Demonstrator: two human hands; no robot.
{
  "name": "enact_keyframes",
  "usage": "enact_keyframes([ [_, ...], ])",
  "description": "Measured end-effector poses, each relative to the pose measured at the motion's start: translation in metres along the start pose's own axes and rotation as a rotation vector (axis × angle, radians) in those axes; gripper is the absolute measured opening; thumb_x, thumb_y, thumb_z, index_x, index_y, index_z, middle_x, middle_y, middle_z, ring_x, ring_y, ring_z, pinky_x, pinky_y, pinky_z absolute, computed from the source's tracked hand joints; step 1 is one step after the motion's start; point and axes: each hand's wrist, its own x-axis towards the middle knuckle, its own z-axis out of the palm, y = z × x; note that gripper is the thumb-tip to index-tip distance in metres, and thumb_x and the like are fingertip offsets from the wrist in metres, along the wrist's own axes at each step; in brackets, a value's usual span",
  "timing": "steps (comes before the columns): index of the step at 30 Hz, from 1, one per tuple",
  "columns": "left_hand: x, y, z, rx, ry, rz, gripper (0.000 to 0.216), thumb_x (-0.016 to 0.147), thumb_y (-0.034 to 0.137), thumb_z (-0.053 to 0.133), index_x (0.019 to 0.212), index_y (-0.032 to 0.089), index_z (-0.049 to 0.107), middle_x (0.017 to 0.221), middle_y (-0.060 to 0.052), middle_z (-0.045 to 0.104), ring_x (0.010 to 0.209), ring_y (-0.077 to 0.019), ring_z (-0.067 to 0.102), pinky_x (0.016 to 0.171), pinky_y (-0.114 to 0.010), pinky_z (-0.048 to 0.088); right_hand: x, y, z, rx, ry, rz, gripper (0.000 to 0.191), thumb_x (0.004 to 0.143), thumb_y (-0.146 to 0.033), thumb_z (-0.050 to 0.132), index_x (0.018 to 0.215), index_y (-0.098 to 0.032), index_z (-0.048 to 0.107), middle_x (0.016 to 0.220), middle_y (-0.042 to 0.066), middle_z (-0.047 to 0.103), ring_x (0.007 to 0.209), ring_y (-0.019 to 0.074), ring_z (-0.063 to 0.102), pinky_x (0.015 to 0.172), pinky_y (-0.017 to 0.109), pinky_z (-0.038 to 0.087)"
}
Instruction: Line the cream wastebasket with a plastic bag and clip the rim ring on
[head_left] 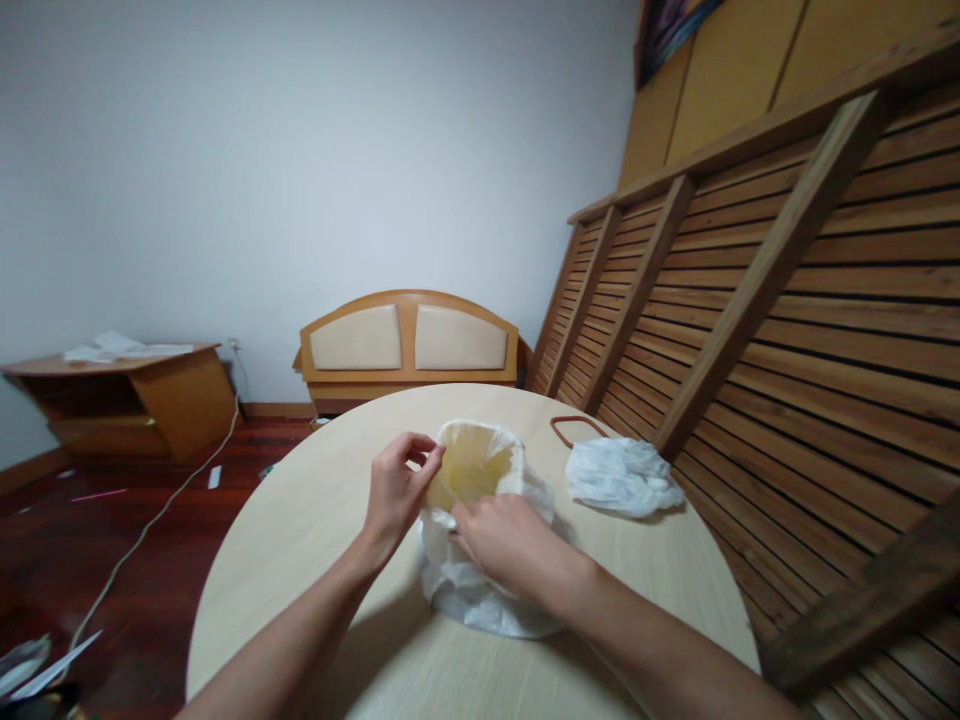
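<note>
White bag [454, 580] lines bin [474, 465]; left hand [397, 482] pinches bag edge, right hand [508, 538] grips it.

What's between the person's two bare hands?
In the head view, a white plastic bag draped over the rim of an open round container, yellowish inside, lies between left hand and right hand.

no words, labels, brands, numbers or signs can be read.
</note>
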Motion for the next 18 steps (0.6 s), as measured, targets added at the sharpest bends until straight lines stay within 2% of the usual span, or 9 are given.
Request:
enact_keyframes([
  [3, 0.004, -0.005, 0.0, -0.021, 0.012, -0.076, 0.029, 0.082, 0.045, 0.066, 0.078, 0.017, 0.066, 0.073, -0.003, 0.069, 0.061, -0.0147, 0.063, 0.055, -0.024, 0.05, 0.005, 0.003, 0.008, -0.076, 0.012, -0.034, 0.021, 0.098, -0.013, 0.045, 0.107, -0.011, 0.064, 0.091, 0.016, 0.076, 0.08, 0.0295, 0.075, 0.063, 0.035, 0.055],
  [6, 0.006, -0.006, -0.001, -0.031, -0.013, -0.099, 0.035, 0.086, 0.05, 0.06, 0.086, 0.016, 0.068, 0.082, -0.006, 0.071, 0.067, -0.0166, 0.064, 0.058, -0.026, 0.053, 0.007, 0.015, 0.003, -0.093, 0.021, -0.066, 0.02, 0.098, -0.012, 0.045, 0.105, -0.012, 0.063, 0.085, 0.014, 0.077, 0.076, 0.0282, 0.075, 0.062, 0.033, 0.053],
  [9, 0.006, -0.007, -0.005, -0.002, -0.079, 0.04, 0.038, 0.093, 0.049, 0.052, 0.107, 0.018, 0.068, 0.113, -0.012, 0.067, 0.096, -0.022, 0.067, 0.068, -0.03, 0.058, 0.007, 0.03, -0.008, -0.053, 0.057, -0.066, 0.018, 0.1, -0.021, 0.048, 0.103, -0.014, 0.065, 0.085, 0.012, 0.077, 0.077, 0.0265, 0.075, 0.064, 0.03, 0.05],
  [11, 0.005, -0.009, -0.007, 0.03, -0.157, 0.198, 0.041, 0.095, 0.048, 0.05, 0.125, 0.022, 0.063, 0.137, -0.014, 0.055, 0.123, -0.0264, 0.057, 0.089, -0.039, 0.056, 0.008, 0.039, -0.012, 0.001, 0.071, -0.054, 0.02, 0.1, -0.027, 0.05, 0.103, -0.015, 0.066, 0.087, 0.012, 0.077, 0.078, 0.0254, 0.074, 0.067, 0.03, 0.049],
  [12, 0.004, -0.012, -0.008, 0.046, -0.209, 0.271, 0.044, 0.095, 0.047, 0.05, 0.131, 0.024, 0.059, 0.145, -0.014, 0.048, 0.133, -0.0282, 0.049, 0.1, -0.045, 0.051, 0.009, 0.043, -0.013, 0.028, 0.073, -0.048, 0.021, 0.1, -0.029, 0.051, 0.104, -0.016, 0.067, 0.089, 0.012, 0.077, 0.079, 0.025, 0.074, 0.068, 0.029, 0.048],
  [15, 0.002, -0.022, -0.006, 0.102, -0.357, 0.386, 0.049, 0.094, 0.045, 0.056, 0.139, 0.026, 0.053, 0.158, -0.014, 0.033, 0.145, -0.0318, 0.033, 0.116, -0.053, 0.034, 0.013, 0.053, -0.011, 0.071, 0.116, -0.056, 0.023, 0.1, -0.03, 0.05, 0.104, -0.015, 0.067, 0.093, 0.012, 0.076, 0.085, 0.0245, 0.072, 0.076, 0.032, 0.049],
  [18, 0.0, -0.032, 0.0, 0.127, -0.396, 0.386, 0.046, 0.092, 0.041, 0.06, 0.134, 0.024, 0.054, 0.158, -0.015, 0.032, 0.147, -0.0317, 0.031, 0.118, -0.053, 0.032, 0.018, 0.061, -0.003, 0.075, 0.2, -0.1, 0.021, 0.099, -0.028, 0.052, 0.101, -0.015, 0.067, 0.096, 0.012, 0.073, 0.093, 0.0245, 0.068, 0.09, 0.037, 0.048],
])
